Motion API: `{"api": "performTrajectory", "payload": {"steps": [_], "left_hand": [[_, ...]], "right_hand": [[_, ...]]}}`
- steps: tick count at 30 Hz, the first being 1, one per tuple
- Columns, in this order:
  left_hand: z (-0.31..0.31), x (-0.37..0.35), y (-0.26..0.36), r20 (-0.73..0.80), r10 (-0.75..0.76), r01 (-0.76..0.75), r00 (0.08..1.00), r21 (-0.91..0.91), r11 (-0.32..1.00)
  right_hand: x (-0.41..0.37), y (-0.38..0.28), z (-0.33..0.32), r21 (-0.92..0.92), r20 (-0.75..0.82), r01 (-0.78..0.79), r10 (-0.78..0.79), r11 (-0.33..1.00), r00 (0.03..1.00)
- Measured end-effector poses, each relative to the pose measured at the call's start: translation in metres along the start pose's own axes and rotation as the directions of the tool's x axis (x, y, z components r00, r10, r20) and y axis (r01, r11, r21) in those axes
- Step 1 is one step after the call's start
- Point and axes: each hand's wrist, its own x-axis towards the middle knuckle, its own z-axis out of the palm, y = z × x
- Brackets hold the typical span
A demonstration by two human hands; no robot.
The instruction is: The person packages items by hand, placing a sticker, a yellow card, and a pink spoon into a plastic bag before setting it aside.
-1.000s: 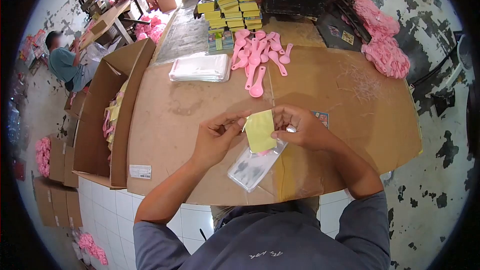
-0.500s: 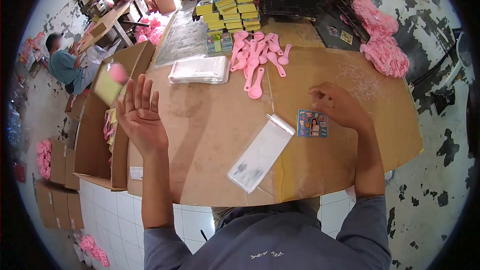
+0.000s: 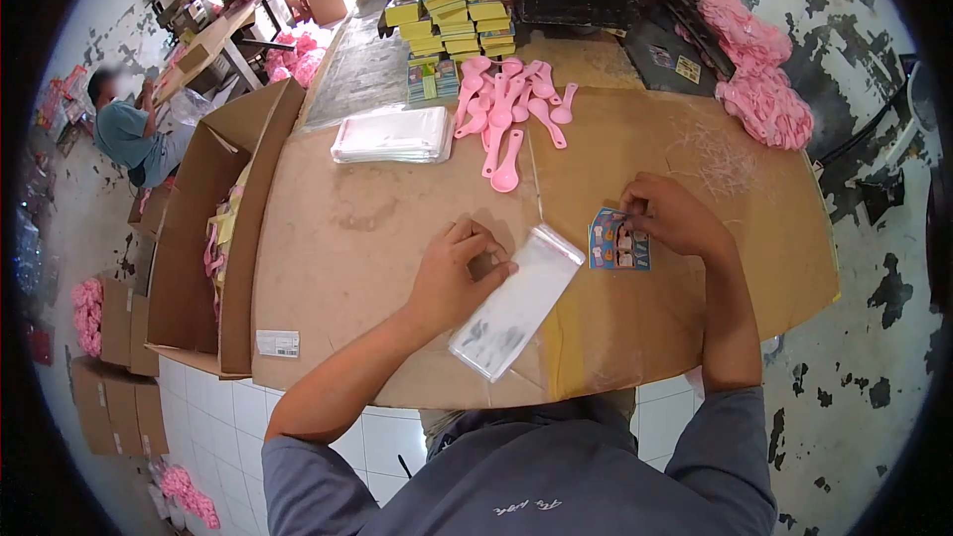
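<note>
My left hand (image 3: 459,273) is over the left edge of a small stack of clear plastic bags (image 3: 521,303). Its fingers are curled, with a gap between index finger and thumb, and the thumb tip touches the bags. My right hand (image 3: 677,216) pinches the upper edge of a printed card (image 3: 617,243) with small pictures on blue. This card lies over other cards, whose edges show at its left. Pink measuring spoons (image 3: 508,124) lie in a heap beyond the bags.
A thicker pile of clear bags (image 3: 392,136) lies left of the spoons. Yellow-edged card stacks (image 3: 447,20) stand behind. An open cardboard box (image 3: 260,174) with yellow and pink items borders the left side. A seated person (image 3: 129,129) is further left. Pink bundles (image 3: 764,104) lie right.
My left hand has come from the box side to the bags; the blurred pink and yellow item has left the air. My right hand has closed on a card, and the visible card face differs.
</note>
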Motion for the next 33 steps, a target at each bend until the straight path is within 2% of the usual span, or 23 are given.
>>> {"api": "performTrajectory", "payload": {"steps": [2,3,4,6,7,9,12,13,15,16,18,19,21,22,24,25,27,28,30,33], "left_hand": [[0.003,-0.003,-0.006,0.044,-0.174,0.177,0.984,-0.387,0.905],[0.003,-0.005,-0.008,0.089,-0.251,0.257,0.964,-0.557,0.790],[0.001,-0.005,-0.008,0.115,-0.252,0.263,0.961,-0.665,0.699],[-0.002,-0.003,-0.006,0.167,-0.242,0.267,0.956,-0.837,0.477],[-0.003,-0.003,-0.004,0.163,-0.265,0.269,0.950,-0.859,0.435],[-0.006,-0.001,0.001,0.160,-0.311,0.270,0.937,-0.897,0.350],[-0.010,-0.001,0.001,0.161,-0.312,0.276,0.936,-0.888,0.369],[-0.010,-0.002,0.000,0.179,-0.333,0.314,0.926,-0.854,0.415],[-0.007,-0.003,-0.002,0.206,-0.379,0.387,0.902,-0.776,0.499],[-0.006,-0.004,-0.004,0.227,-0.379,0.399,0.897,-0.785,0.474],[-0.004,-0.003,-0.004,0.269,-0.374,0.421,0.888,-0.801,0.424],[-0.004,-0.003,0.000,0.233,-0.386,0.413,0.892,-0.767,0.490],[-0.003,-0.004,0.011,0.161,-0.404,0.398,0.900,-0.682,0.614],[-0.001,-0.005,0.009,0.097,-0.352,0.328,0.931,-0.648,0.688],[0.006,-0.007,0.000,-0.018,-0.227,0.179,0.974,-0.556,0.812],[0.005,-0.007,-0.003,0.018,-0.239,0.212,0.971,-0.528,0.822],[0.000,-0.007,-0.008,0.087,-0.268,0.277,0.959,-0.469,0.839],[-0.002,-0.007,-0.007,0.056,-0.301,0.288,0.952,-0.503,0.815],[-0.007,-0.005,-0.002,-0.003,-0.366,0.299,0.931,-0.570,0.765],[-0.020,-0.004,-0.002,-0.073,-0.354,0.196,0.932,-0.723,0.662]], "right_hand": [[0.000,-0.002,-0.001,0.034,-0.065,0.067,-0.064,0.997,0.996],[0.000,-0.014,-0.004,0.069,-0.095,0.110,-0.103,0.992,0.990],[0.002,-0.023,-0.004,0.103,-0.124,0.154,-0.141,0.983,0.982],[0.002,-0.034,0.003,0.146,-0.136,0.192,-0.172,0.970,0.976],[0.002,-0.039,0.007,0.167,-0.145,0.210,-0.187,0.963,0.972],[0.003,-0.051,0.016,0.229,-0.110,0.131,-0.108,0.965,0.988],[0.006,-0.054,0.022,0.298,-0.065,0.081,-0.064,0.951,0.996],[0.007,-0.053,0.025,0.318,-0.051,0.075,-0.062,0.945,0.997],[0.011,-0.046,0.031,0.370,-0.237,0.120,-0.031,0.921,0.971],[0.013,-0.043,0.033,0.391,-0.326,0.145,-0.011,0.909,0.945],[0.009,-0.047,0.035,0.617,-0.341,0.202,0.027,0.761,0.940],[0.007,-0.051,0.035,0.712,-0.346,0.229,0.047,0.664,0.937],[0.004,-0.057,0.035,0.546,-0.213,0.344,-0.271,0.764,0.939],[0.004,-0.060,0.037,0.461,-0.118,0.417,-0.411,0.784,0.904],[0.008,-0.063,0.052,0.372,-0.009,0.449,-0.480,0.812,0.877],[0.010,-0.062,0.060,0.328,0.048,0.467,-0.508,0.821,0.860],[0.010,-0.059,0.066,0.226,0.088,0.401,-0.428,0.888,0.899],[0.010,-0.058,0.068,0.172,0.104,0.365,-0.385,0.915,0.917],[0.010,-0.057,0.069,0.194,0.079,0.372,-0.392,0.908,0.916],[0.009,-0.059,0.068,0.203,0.067,0.364,-0.384,0.909,0.921]]}}
